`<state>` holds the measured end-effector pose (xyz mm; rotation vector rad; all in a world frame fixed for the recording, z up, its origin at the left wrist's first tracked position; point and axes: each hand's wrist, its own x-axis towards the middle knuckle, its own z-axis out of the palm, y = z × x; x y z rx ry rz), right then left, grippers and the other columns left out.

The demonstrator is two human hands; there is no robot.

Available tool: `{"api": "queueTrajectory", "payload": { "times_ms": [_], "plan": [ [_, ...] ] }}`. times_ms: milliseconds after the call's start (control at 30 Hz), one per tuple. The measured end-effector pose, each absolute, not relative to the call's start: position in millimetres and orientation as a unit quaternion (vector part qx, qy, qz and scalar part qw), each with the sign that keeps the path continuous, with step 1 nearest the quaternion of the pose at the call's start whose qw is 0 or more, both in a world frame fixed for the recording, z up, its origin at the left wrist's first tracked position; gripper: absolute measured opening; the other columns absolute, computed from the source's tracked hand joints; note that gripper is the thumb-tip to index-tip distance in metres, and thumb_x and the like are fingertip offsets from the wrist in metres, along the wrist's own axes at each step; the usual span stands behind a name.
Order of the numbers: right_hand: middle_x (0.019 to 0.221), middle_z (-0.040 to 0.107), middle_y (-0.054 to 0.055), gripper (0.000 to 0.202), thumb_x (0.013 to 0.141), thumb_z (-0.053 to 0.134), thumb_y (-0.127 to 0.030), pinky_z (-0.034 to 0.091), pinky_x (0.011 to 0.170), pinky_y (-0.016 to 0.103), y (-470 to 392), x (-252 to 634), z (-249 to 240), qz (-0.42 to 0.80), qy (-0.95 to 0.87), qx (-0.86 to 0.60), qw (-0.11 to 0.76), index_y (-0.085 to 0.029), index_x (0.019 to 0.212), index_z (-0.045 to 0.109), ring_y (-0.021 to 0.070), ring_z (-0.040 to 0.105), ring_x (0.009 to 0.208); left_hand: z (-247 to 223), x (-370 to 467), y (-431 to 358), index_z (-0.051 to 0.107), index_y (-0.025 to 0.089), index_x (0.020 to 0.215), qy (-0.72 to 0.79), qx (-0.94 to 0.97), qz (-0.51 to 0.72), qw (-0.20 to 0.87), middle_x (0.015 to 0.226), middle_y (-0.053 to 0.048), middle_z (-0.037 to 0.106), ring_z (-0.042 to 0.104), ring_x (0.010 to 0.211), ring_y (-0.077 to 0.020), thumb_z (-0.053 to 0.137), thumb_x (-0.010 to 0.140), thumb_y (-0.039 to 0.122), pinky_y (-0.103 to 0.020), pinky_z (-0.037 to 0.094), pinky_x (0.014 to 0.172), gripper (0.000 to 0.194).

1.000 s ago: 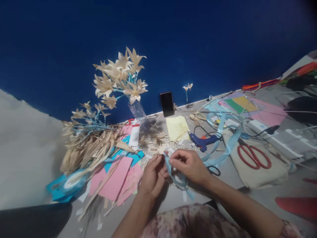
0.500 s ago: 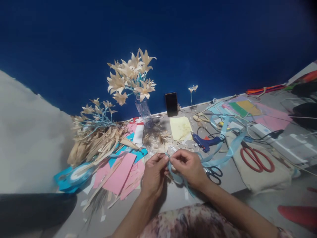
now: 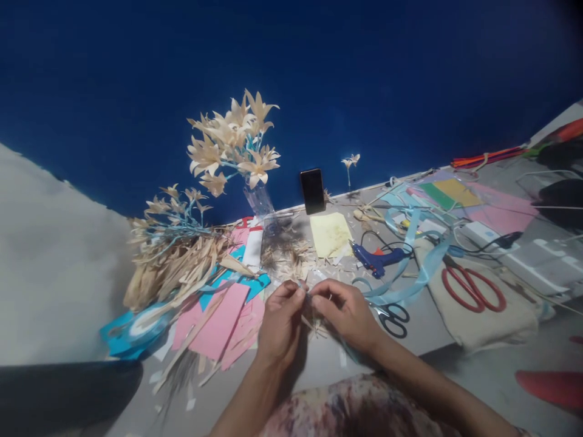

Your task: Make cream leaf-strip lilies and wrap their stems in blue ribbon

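Observation:
My left hand (image 3: pixel 283 318) and my right hand (image 3: pixel 346 312) meet over the front middle of the table, fingertips pinched close together. Between them is a thin piece, partly light blue, mostly hidden by the fingers. A bit of light blue ribbon shows under my right hand. Beyond my hands lie straw-coloured scraps (image 3: pixel 291 258). To the right are black-handled scissors (image 3: pixel 394 320), a blue glue gun (image 3: pixel 377 261) and loose light blue ribbon (image 3: pixel 426 273).
Pale flowers (image 3: pixel 234 142) stand in a clear vase (image 3: pixel 259 200) by the blue wall. Left lie dried husks (image 3: pixel 173 264) and pink paper (image 3: pixel 221 318). A phone (image 3: pixel 312 191) leans at the back, near yellow paper (image 3: pixel 331 235). Red-handled scissors (image 3: pixel 473 288) rest on cloth (image 3: pixel 487 325).
The light blue ribbon that hung in a loop between my hands has dropped mostly out of sight below my right hand. My fingertips are still together. The view has shifted slightly.

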<state>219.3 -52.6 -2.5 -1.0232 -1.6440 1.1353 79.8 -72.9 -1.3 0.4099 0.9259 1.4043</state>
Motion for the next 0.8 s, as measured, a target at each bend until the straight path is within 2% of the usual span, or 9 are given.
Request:
{"api": "queueTrajectory", "payload": {
  "times_ms": [133,267,367,500,667,800],
  "plan": [
    [0.066,0.065,0.000,0.017,0.084,0.059,-0.026,0.045,0.060,0.023,-51,223,2,0.495,-0.633,-0.408,0.433,-0.018,0.071,0.065,0.0139,0.057,0.062,-2,79,-71,0.065,0.016,0.077,0.402,0.189,0.595,0.670,0.077,0.000,0.068,0.064,0.071,-0.0136,0.090,0.064,0.023,-0.025,0.050,0.070,0.029],
    [0.061,0.063,-0.001,0.012,0.078,0.063,-0.021,0.040,0.053,0.021,-52,220,0,0.447,-0.630,-0.439,0.459,-0.018,0.066,0.064,0.0118,0.053,0.056,-1,82,-72,0.066,0.016,0.075,0.449,0.209,0.590,0.637,0.071,0.001,0.066,0.062,0.065,-0.0128,0.091,0.060,0.026,-0.024,0.049,0.065,0.030],
    [0.059,0.060,-0.002,0.015,0.077,0.063,-0.020,0.037,0.050,0.021,-54,217,-5,0.401,-0.627,-0.455,0.489,-0.018,0.062,0.061,0.0103,0.050,0.052,-2,85,-73,0.068,0.015,0.072,0.472,0.220,0.599,0.608,0.072,0.000,0.067,0.061,0.066,-0.0126,0.092,0.058,0.027,-0.024,0.048,0.066,0.030],
    [0.059,0.059,-0.003,0.014,0.077,0.062,-0.019,0.037,0.049,0.020,-56,213,-9,0.399,-0.620,-0.465,0.490,-0.018,0.063,0.059,0.0095,0.049,0.052,-2,87,-75,0.070,0.014,0.071,0.455,0.212,0.611,0.611,0.074,0.000,0.067,0.061,0.070,-0.0127,0.093,0.056,0.028,-0.024,0.049,0.071,0.031],
    [0.067,0.062,-0.002,0.006,0.076,0.066,-0.023,0.040,0.048,0.020,-56,218,-7,0.510,-0.583,-0.442,0.452,-0.018,0.076,0.062,0.0101,0.052,0.053,1,85,-75,0.068,0.014,0.076,0.432,0.211,0.586,0.653,0.071,0.000,0.064,0.058,0.067,-0.0115,0.089,0.066,0.030,-0.024,0.047,0.069,0.028],
    [0.073,0.067,0.001,0.010,0.079,0.069,-0.027,0.048,0.060,0.023,-50,226,-5,0.555,-0.543,-0.418,0.472,-0.018,0.081,0.068,0.0138,0.060,0.066,0,83,-75,0.068,0.013,0.080,0.397,0.241,0.560,0.686,0.076,-0.003,0.066,0.060,0.072,-0.0128,0.084,0.074,0.031,-0.024,0.048,0.072,0.024]
  ]
}}
